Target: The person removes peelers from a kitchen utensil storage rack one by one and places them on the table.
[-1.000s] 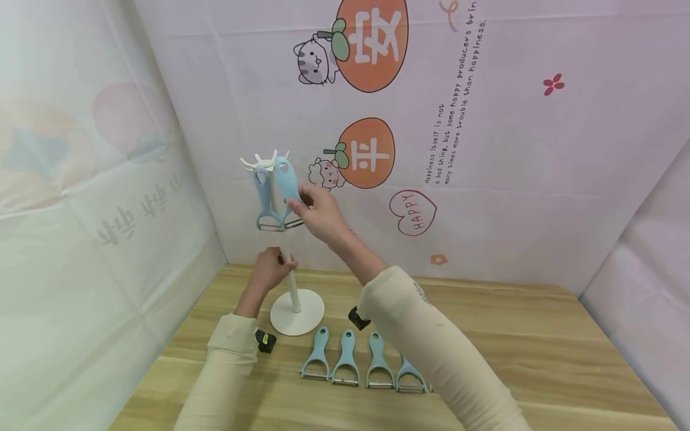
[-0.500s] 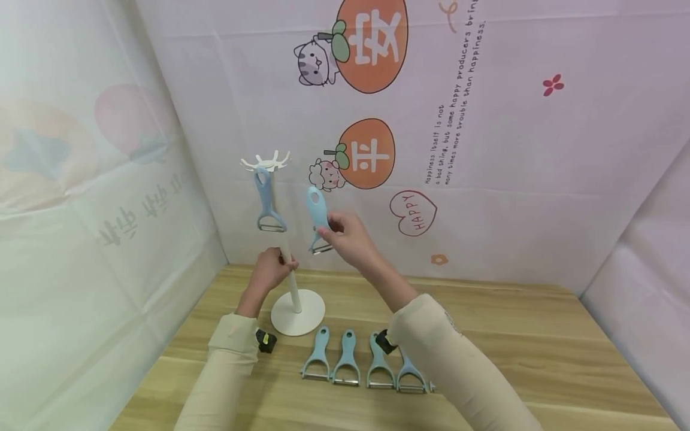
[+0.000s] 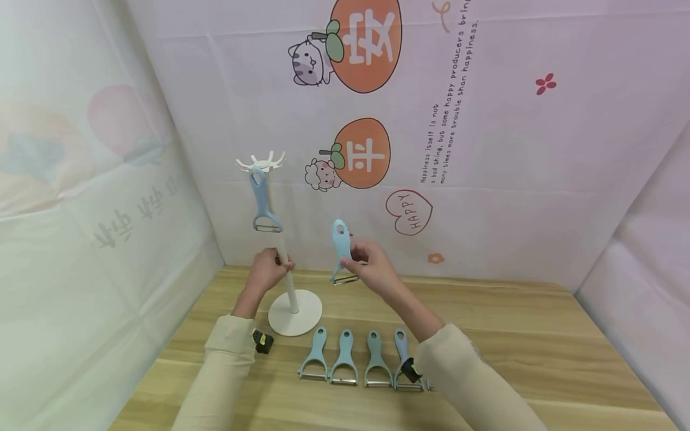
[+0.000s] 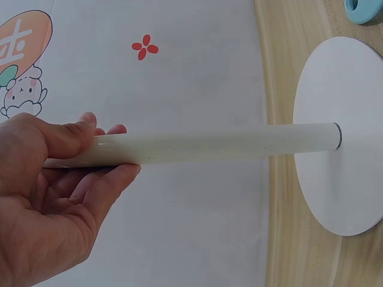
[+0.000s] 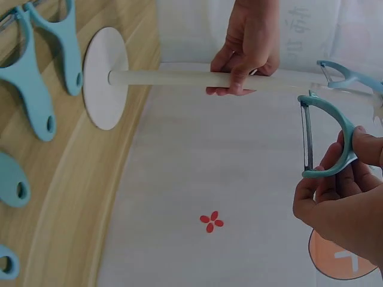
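A white stand with a round base, a pole and a crown of hooks rises at the table's left. My left hand grips its pole, fingers and thumb wrapped round it in the left wrist view. On one hook hangs a blue peeler, blade down. To the right of the stand, my right hand pinches a light blue peeler in the air, handle hole up and blade down. The right wrist view shows thumb and fingers on this peeler's curved frame, apart from the pole.
Several peelers lie in a row on the wooden table, handles toward the back. My right sleeve partly covers the row's right end. A printed white cloth hangs behind the table, and white cloth also stands at both sides.
My right hand has drawn the light blue peeler away from the stand's hooks, moving it right and down. The left hand stays on the pole, and the blue peeler still hangs.
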Tool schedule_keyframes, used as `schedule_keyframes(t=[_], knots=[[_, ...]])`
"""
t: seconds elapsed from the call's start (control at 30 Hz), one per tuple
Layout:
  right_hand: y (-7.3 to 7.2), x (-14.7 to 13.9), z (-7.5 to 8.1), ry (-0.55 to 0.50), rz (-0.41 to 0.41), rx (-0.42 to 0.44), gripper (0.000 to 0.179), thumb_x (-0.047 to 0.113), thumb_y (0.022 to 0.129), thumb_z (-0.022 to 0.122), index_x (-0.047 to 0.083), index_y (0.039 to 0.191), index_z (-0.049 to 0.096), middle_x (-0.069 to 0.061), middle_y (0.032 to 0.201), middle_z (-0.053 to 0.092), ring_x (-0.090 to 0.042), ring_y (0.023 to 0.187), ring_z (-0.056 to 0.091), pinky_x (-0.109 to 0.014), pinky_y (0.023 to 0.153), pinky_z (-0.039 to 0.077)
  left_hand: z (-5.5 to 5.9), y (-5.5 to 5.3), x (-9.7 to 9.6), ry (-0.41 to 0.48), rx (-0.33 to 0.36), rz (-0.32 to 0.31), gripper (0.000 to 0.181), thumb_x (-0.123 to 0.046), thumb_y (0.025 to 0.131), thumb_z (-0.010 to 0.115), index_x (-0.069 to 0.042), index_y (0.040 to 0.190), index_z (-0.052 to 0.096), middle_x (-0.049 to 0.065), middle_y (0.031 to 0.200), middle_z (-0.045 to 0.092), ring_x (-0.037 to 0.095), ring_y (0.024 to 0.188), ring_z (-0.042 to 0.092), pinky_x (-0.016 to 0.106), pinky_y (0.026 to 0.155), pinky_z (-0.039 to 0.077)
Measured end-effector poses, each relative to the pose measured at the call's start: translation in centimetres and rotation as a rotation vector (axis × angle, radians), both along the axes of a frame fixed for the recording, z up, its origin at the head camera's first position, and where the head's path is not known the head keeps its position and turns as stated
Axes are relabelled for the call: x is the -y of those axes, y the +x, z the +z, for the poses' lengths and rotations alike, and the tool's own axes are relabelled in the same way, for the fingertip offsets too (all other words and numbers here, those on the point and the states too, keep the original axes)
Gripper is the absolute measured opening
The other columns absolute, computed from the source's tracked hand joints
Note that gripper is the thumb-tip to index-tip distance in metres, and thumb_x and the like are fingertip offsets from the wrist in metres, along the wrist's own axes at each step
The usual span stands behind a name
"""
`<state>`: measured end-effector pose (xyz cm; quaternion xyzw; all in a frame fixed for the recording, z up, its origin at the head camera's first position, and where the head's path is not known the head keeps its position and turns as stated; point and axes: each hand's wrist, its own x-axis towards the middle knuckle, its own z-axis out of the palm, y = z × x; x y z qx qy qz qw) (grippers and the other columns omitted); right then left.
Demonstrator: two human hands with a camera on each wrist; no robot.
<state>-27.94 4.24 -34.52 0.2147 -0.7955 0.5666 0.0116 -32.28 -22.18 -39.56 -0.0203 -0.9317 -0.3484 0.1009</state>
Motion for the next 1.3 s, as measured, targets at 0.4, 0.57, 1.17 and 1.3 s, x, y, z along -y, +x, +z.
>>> schedule_keyframes(t=[0.4,0.57,1.17,1.3], knots=[[1.7,-4.7,-3.3,0.034,-0.011,0.035,0.017,-0.001,0.092,0.065,-0.007,0.107,0.061,-0.020,0.096,0.073,-0.016,0.087,0.065,-0.027,0.078,0.052,-0.1,0.0,0.1,0.008,-0.022,-0.012,0.013,-0.014,0.091,0.070,-0.001,0.090,0.070,0.016,0.087,0.072,0.027,0.081,0.068,0.042,0.077,0.056],[2.6,-6.3,-4.4,0.059,-0.008,0.053,0.016,-0.001,0.092,0.065,-0.007,0.107,0.061,-0.018,0.096,0.072,-0.015,0.086,0.064,-0.027,0.079,0.053,0.2,0.0,0.2,0.003,-0.025,-0.001,0.014,-0.014,0.091,0.070,0.000,0.091,0.070,0.017,0.089,0.072,0.029,0.083,0.069,0.044,0.079,0.056],[5.7,-13.6,-9.3,0.129,-0.148,0.206,0.019,0.005,0.094,0.065,-0.004,0.110,0.061,-0.012,0.097,0.072,-0.016,0.091,0.064,-0.026,0.076,0.054,-0.2,-0.2,0.2,-0.017,-0.025,-0.008,0.014,-0.014,0.091,0.070,-0.001,0.091,0.070,0.016,0.088,0.072,0.029,0.083,0.068,0.044,0.078,0.056],[6.4,-15.2,-10.3,0.156,-0.166,0.222,0.017,0.004,0.094,0.064,-0.006,0.107,0.060,-0.012,0.094,0.072,-0.017,0.087,0.064,-0.024,0.075,0.053,-0.3,-0.3,0.1,-0.022,-0.027,-0.014,0.014,-0.014,0.091,0.070,0.000,0.092,0.070,0.017,0.089,0.072,0.030,0.084,0.069,0.045,0.079,0.056]])
